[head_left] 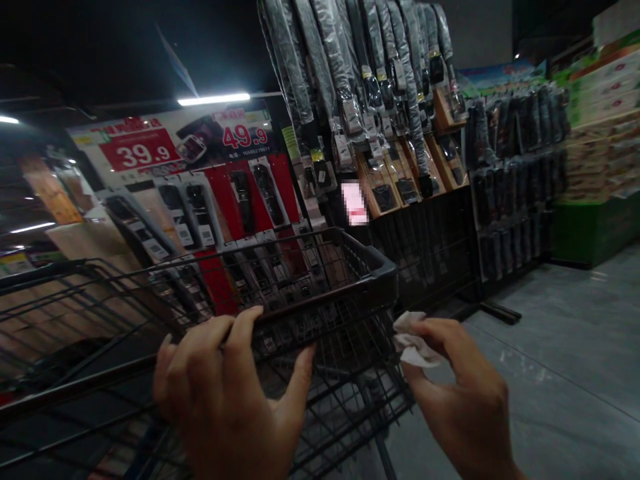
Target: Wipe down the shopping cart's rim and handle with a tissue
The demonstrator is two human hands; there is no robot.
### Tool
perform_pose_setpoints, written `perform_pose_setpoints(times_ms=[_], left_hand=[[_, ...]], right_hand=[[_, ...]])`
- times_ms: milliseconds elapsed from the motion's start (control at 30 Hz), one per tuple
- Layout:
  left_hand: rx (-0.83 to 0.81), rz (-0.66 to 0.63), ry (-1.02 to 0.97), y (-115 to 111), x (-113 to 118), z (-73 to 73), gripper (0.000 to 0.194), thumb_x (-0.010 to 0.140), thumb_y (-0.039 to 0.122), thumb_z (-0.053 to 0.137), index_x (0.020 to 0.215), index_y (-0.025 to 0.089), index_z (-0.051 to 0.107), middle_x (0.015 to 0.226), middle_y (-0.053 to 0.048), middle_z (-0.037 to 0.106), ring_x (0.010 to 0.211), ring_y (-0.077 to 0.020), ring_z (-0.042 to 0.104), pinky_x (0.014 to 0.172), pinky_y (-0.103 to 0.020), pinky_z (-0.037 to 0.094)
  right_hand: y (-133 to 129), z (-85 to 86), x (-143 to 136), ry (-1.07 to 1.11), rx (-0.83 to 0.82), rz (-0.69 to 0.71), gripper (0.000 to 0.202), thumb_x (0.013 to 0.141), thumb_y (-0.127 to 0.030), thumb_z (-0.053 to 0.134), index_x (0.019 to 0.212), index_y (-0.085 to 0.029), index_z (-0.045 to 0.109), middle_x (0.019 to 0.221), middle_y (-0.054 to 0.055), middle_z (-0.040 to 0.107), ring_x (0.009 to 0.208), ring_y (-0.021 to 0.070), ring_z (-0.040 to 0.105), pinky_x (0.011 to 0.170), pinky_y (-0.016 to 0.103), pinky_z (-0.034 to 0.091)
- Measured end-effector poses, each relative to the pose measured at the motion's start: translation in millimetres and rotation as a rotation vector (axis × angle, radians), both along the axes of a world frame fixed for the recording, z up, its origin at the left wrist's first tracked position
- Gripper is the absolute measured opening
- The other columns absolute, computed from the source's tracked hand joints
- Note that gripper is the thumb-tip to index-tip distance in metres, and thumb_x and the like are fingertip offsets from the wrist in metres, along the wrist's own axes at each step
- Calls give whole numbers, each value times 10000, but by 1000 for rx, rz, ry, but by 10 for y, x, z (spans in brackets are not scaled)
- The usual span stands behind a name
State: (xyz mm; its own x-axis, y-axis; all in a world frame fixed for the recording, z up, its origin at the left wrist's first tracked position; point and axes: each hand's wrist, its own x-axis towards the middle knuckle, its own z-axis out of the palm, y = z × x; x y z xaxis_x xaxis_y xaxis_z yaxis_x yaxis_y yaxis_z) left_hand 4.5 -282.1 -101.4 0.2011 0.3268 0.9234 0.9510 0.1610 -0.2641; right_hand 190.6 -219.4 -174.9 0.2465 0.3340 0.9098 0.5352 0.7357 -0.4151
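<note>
Tissue (415, 349) shows crumpled white folds beside the wire-mesh cart (379, 285).

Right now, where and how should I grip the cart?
Probably the top bar, fingers over it from above, on the near side: it's long, straight and exposed either side of the left hand, whose fingers curl over it with the thumb apart.

The shopping cart (383, 272) stands before the hanging belts (337, 60), with what look like cartons (607, 90) farther right.
</note>
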Motion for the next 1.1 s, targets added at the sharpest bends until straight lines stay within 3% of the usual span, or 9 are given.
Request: perform_pose_setpoints(times_ms=[200,467,667,867,967,1100], left_hand=[[-27,17,-2,-13,7,4,620,806,376,600,1338,169,356,1147,-176,490,1166,-382,462,1077,-654,290],[-7,4,-9,-23,14,-7,570,807,365,593,1297,148,398,1134,-179,499,1164,-388,461,1065,-666,298],[45,16,-46,44,94,-12,532,810,386,580,1248,122,432,1133,-194,510,1158,-392,462,1067,-660,309],[117,-28,-43,168,85,-38,479,821,417,550,1198,131,475,1097,-179,532,1137,-386,475,1065,-646,312],[163,-47,-41,190,84,-45,460,825,413,541,1179,123,490,1081,-179,539,1131,-381,476,1073,-636,303],[181,-58,-31,171,109,-49,456,825,383,541,1169,86,504,1087,-191,539,1134,-381,469,1077,-624,291]], right_hand=[[-83,24,-237,43,81,105,186,779,-84,585,937,-161,645,841,36,684,756,127,679,660,211,578],[-145,294,-404,128,146,95,220,817,-101,613,1021,-170,658,947,60,671,845,145,676,714,247,591],[-123,233,-551,147,124,48,124,806,-119,609,883,-178,685,819,34,646,721,123,668,596,191,563],[-61,130,-363,-17,75,33,127,775,-116,576,696,-202,626,635,-4,601,523,106,610,447,184,503],[-30,71,-258,-50,124,-26,108,785,-154,608,851,-212,671,746,23,653,594,130,652,459,205,524],[13,90,-295,-142,276,12,360,821,-199,604,1177,-238,641,1021,87,649,864,209,684,614,287,601]])
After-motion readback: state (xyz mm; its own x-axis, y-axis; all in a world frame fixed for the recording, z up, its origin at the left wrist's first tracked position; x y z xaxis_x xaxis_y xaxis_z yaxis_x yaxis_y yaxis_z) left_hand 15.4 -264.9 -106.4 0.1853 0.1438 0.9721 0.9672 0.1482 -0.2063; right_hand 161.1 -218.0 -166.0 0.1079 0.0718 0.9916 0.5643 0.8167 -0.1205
